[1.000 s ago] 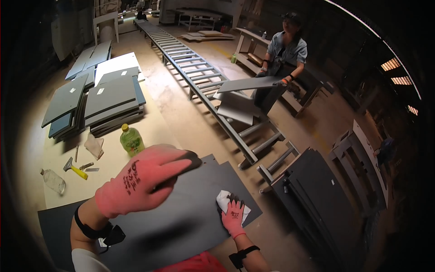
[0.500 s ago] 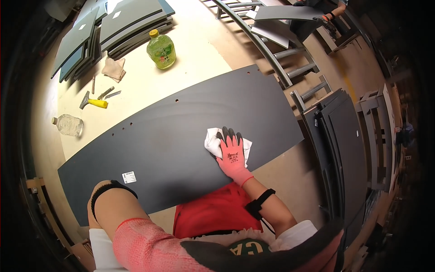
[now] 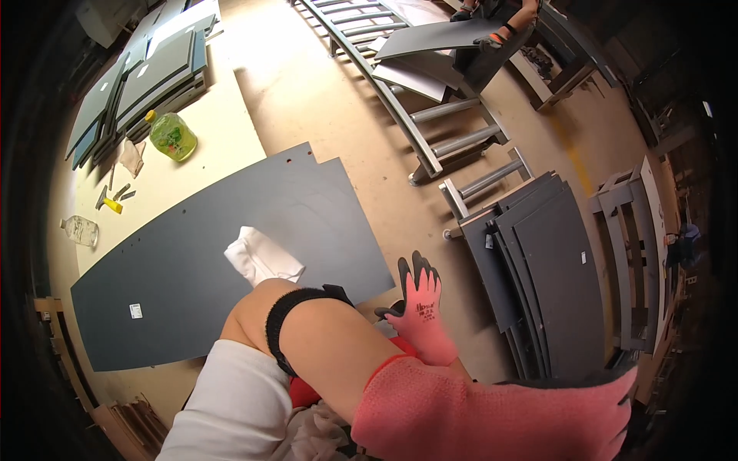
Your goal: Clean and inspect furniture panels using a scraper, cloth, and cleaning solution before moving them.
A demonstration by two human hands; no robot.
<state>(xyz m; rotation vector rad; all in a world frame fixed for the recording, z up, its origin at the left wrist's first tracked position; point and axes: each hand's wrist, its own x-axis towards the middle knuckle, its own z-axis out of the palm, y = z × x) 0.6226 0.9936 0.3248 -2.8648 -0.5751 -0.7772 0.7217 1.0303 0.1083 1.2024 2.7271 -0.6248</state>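
A dark grey panel [image 3: 192,253] with a curved far edge and small holes lies on the pale table. On it rests a crumpled white cloth [image 3: 263,255], touched by neither hand. My right hand [image 3: 421,315], in a pink glove with black fingertips, is just past the panel's right end, its fingers spread and holding nothing. My left forearm crosses low in front of me. My left hand [image 3: 523,411], in a matching glove, looms large at the lower right; its fingertips are turned out of sight. A white label [image 3: 136,311] sits on the panel's left part.
A green-filled bottle [image 3: 172,137], a clear bottle [image 3: 80,230], a yellow-handled scraper [image 3: 110,201] and a folded rag [image 3: 131,157] stand or lie on the table. Panel stacks [image 3: 157,77] are behind them. Right are a roller conveyor [image 3: 461,142], leaning panels [image 3: 546,269] and a person handling a panel [image 3: 438,38].
My right hand has let go of the white cloth and moved right, off the panel. My left arm has swung rightward across my front. The whole view has shifted toward the right.
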